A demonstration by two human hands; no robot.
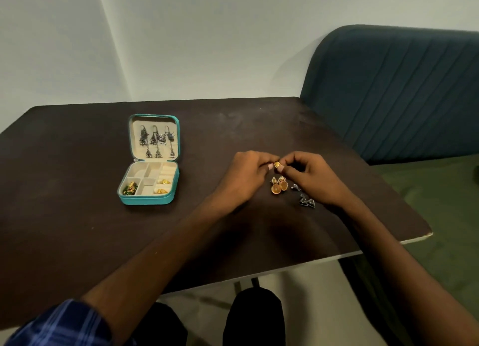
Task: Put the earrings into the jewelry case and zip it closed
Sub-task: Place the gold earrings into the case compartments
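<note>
pinching a small gold earring (276,164), the left hand (243,177) and the right hand (309,175) meet above the dark surface (77,229). the fingers (270,166) of both hands are curled and nip the little earring from each side, so it sits right between the fingertips.

just below the fingers, on the surface, lie two more gold earrings (278,186) with round bell shapes, touching each other. a bit to the right of those, close under the right hand, lie some dark silver earrings (306,201) and one tiny silver piece (295,187).

the jewelry case (149,197) is well apart from the fingers, off to their left. it is teal and lies open on the surface, with its lid laid back flat. in the lid hang long silver earrings (155,140) in a row. in the bottom half, a green and gold piece (130,188) sits in the near left box, and two small gold earrings (162,186) sit in the soft rolls on the right side.

a blue checked sleeve (64,325) covers the left arm near the bottom. a dark blue padded seat (394,91) stands past the fingers on the right, by a pale wall (207,34).
</note>
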